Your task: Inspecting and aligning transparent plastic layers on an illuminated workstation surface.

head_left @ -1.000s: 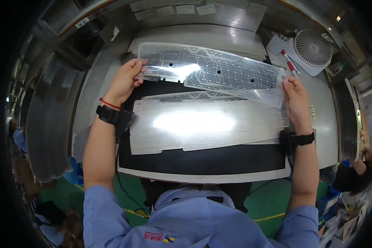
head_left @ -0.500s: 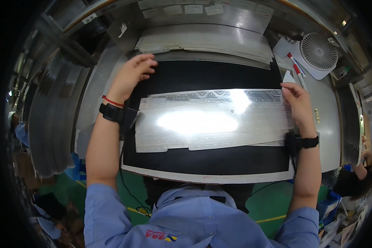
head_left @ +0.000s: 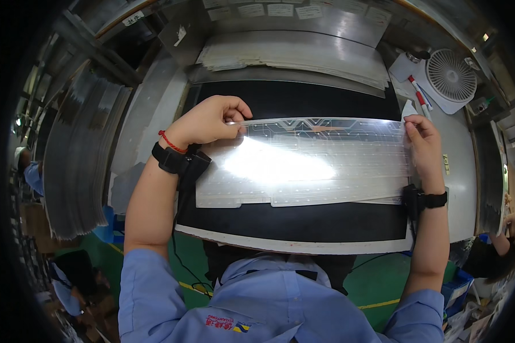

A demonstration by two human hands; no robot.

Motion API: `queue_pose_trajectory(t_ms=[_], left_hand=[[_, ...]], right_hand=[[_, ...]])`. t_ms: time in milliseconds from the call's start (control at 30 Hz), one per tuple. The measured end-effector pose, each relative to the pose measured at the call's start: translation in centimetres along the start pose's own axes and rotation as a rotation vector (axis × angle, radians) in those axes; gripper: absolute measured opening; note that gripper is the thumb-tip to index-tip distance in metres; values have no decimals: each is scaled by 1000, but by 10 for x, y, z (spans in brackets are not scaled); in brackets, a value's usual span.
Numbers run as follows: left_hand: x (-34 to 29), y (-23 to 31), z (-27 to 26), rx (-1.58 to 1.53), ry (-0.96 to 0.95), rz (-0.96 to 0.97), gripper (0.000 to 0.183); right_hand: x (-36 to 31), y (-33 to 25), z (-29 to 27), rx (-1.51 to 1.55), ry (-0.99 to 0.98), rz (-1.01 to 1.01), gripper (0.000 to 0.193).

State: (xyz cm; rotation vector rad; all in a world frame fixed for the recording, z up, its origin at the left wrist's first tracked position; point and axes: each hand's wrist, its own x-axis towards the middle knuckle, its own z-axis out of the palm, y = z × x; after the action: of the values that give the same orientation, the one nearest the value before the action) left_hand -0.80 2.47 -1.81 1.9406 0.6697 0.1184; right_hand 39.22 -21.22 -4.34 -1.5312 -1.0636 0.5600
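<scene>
Thin, clear plastic film sheets [head_left: 303,188] printed with fine circuit lines lie overlapped on a black mat [head_left: 292,222]. Bright glare hides part of their surface. My left hand [head_left: 217,119] pinches the top sheet at its far edge, left of the middle, with fingers curled. At the far right corner, my right hand [head_left: 422,134] holds the same sheet between thumb and fingers. A small white pointed scrap [head_left: 409,108] sticks up just beyond my right fingertips.
Behind the mat lies a stack of pale sheets [head_left: 292,54]. A white fan [head_left: 451,77] and a red-and-white marker [head_left: 419,94] sit at the far right. Tall stacks of sheets [head_left: 83,154] stand at the left; another person [head_left: 489,254] is at the right edge.
My left hand has come down and right from above the mat onto the sheet's far edge and closed on it. My right hand stays at the right corner.
</scene>
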Motion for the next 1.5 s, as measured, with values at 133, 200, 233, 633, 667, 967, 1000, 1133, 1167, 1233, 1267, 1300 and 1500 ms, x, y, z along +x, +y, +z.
queue_pose_trajectory(t_ms=[133,200,233,633,667,967,1000,1133,1167,1233,1267,1300,1500], left_hand=[[0,0,-1,-40,13,-27,29],[0,0,-1,-31,9,-29,30],[0,0,-1,-40,12,-28,31],[1,-2,-1,-40,16,-24,32],[1,0,-1,-33,14,-30,32],[2,4,7,100,31,54,21],[1,4,7,95,51,33,20],[2,0,0,-28,158,-44,20],[4,-2,0,-39,213,-47,21],[6,-6,-6,-58,329,-53,22],[6,-7,-10,-127,398,-82,25],[7,-9,-12,-142,433,-63,26],[10,-25,-20,-156,566,48,30]], right_hand=[[-1,-3,0,3,1,12,13],[-1,-4,1,-2,3,13,13],[-1,-4,1,-5,5,13,13],[-1,-6,1,-12,17,21,14],[-1,-6,1,-12,16,24,14],[-1,-4,1,-11,27,22,14],[0,-4,1,-9,20,22,14],[0,-2,-1,-19,12,24,14],[0,-2,-2,-25,15,24,14],[0,-3,-1,-17,24,30,14],[0,-4,-1,-14,29,33,14],[0,-4,-1,-13,29,25,14],[-1,-7,0,0,49,-5,14]])
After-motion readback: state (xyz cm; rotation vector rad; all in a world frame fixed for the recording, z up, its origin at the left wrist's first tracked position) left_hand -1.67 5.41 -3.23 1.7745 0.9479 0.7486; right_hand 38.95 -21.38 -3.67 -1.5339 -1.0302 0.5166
